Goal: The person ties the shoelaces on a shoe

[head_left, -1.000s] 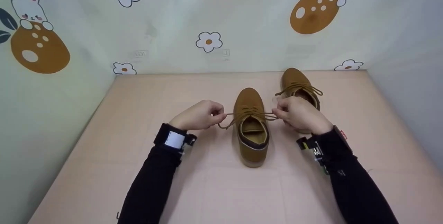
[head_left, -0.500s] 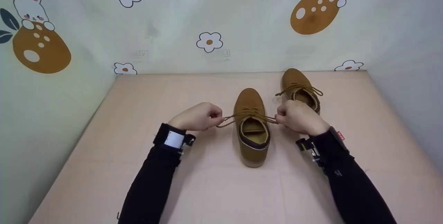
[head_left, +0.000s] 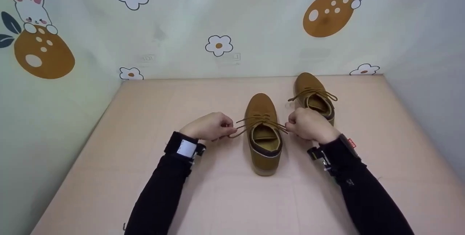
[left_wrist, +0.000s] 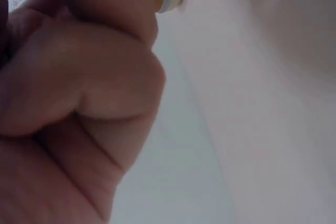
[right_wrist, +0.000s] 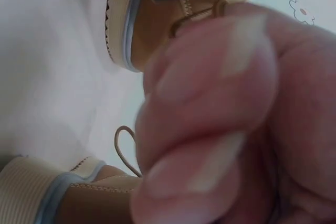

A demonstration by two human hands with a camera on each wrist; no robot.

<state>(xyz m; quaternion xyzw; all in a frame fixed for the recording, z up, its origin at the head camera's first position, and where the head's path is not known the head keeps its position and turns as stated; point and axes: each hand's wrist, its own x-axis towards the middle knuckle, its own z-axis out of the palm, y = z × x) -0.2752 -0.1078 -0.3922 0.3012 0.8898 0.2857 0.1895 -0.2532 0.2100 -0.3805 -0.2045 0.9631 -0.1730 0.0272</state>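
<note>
A brown lace-up shoe (head_left: pixel 261 104) stands upright, toe toward the back wall, with its shoelace (head_left: pixel 264 120) drawn out to both sides. At its left, my left hand (head_left: pixel 212 126) pinches lace strands between thumb and curled fingers; one strand tip sticks out loose just above the fingertips. My right hand (head_left: pixel 310 125) pinches the strands on the other side. Curled fingers (left_wrist: pixel 105 72) fill much of the left wrist view, where the lace is hidden. In the right wrist view, bent fingers (right_wrist: pixel 205 72) cover part of the shoe's side (right_wrist: pixel 155 19).
A matching brown shoe (head_left: pixel 307 81), its lace tied in a bow, stands behind my right hand near the back wall (head_left: pixel 174 46). Both shoes rest on a pale pink surface (head_left: pixel 232 198). Patterned walls enclose the back and sides.
Both hands have come slightly down toward me, the right one also a little inward. The lace, stretched taut on the left a second ago, is slacker, with one strand end loose there.
</note>
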